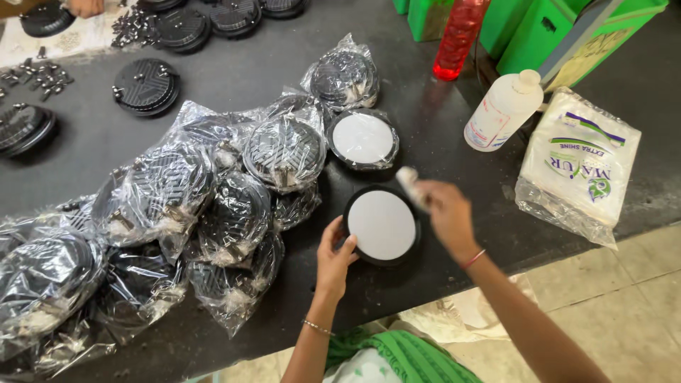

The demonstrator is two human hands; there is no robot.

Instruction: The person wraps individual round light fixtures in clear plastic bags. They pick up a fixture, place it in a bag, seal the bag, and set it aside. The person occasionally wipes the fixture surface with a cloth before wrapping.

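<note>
left hand (335,259) fingers spread, steadying rim of round black disc with white face (381,225) on dark bench (425,113) edge | right hand (445,216) pinching small white wad (410,181) above disc | disc likely stiff, light, smooth-faced; grip by rim | bagged discs (213,191) left

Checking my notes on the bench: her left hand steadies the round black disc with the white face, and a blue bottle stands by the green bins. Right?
Not quite: the head view shows that bottle is red, not blue. The left hand does steady the white-faced black disc, and the bottle stands by the green bins.
</note>
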